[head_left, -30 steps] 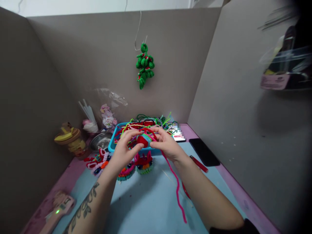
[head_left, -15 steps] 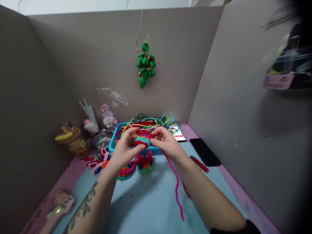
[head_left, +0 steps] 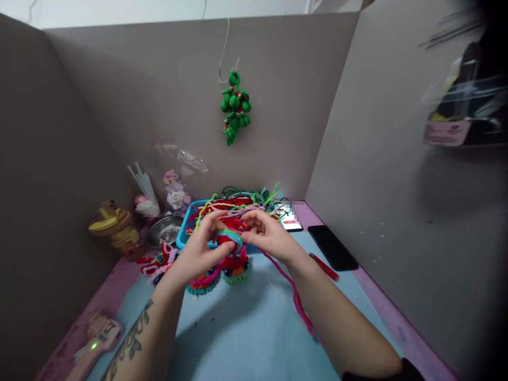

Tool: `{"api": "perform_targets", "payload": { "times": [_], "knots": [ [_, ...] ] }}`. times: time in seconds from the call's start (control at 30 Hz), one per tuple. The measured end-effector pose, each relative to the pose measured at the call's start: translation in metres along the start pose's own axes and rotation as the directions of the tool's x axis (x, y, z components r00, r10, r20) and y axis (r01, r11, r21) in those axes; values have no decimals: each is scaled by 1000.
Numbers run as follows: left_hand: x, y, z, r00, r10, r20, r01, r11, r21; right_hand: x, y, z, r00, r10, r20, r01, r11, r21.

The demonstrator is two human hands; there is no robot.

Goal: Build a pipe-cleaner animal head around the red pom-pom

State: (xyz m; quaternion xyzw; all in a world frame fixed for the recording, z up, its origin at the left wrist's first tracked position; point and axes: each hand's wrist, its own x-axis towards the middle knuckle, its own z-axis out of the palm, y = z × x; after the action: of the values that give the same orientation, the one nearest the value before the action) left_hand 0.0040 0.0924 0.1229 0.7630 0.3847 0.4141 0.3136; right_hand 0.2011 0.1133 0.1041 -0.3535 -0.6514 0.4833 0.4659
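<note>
Both hands meet over the front edge of a blue tray (head_left: 183, 236). My left hand (head_left: 204, 246) grips a small round yarn piece (head_left: 230, 239), red with blue and green bands, its thumb pressed on the front. At the piece's right side, my right hand (head_left: 264, 233) pinches pink yarn with thumb and forefinger. A pink strand (head_left: 296, 293) trails from there down beside the right forearm. Below the hands stand two colourful yarn pieces, one pink and teal (head_left: 203, 283), the other pink and green (head_left: 236, 271).
Tangled yarn fills the tray. A metal bowl (head_left: 164, 230) and a yellow cup (head_left: 119, 230) stand left. At right lie a black phone (head_left: 333, 247) and a red tool (head_left: 324, 266). A pink device (head_left: 101, 338) lies front left. Green yarn decoration (head_left: 235, 108) hangs behind.
The yarn piece has shifted slightly left and down and tilted in my left hand. The loose pink strand has swung right, against my right forearm.
</note>
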Motion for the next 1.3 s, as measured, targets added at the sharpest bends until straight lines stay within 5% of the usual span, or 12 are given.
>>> {"api": "perform_targets", "payload": {
  "times": [0.17,0.3,0.4,0.5,0.63,0.8,1.07,1.3],
  "knots": [
    [-4,5,-2,993,114,14,-115,983,144,-2,4,8,989,-4,146,-4,998,58],
    [-3,1,0,921,237,-308,-140,942,304,2,5,12,1000,-9,27,4,980,197],
    [1,-6,7,903,39,-428,-28,999,31,4,6,12,999,-36,-37,45,953,298],
    [6,-11,14,936,-289,-199,162,860,-484,5,7,12,999,-51,-9,51,931,361],
    [10,-6,17,938,-346,-10,212,599,-772,5,8,15,999,-51,19,39,920,391],
    [12,-3,7,951,-299,-81,115,582,-805,3,4,10,999,26,-47,-10,950,311],
    [11,-18,-15,938,-345,-16,217,625,-750,-5,-5,-8,966,71,249,-191,844,501],
    [13,-27,-2,909,-381,169,342,452,-824,3,6,2,999,23,-40,-7,937,349]
  ]
}}
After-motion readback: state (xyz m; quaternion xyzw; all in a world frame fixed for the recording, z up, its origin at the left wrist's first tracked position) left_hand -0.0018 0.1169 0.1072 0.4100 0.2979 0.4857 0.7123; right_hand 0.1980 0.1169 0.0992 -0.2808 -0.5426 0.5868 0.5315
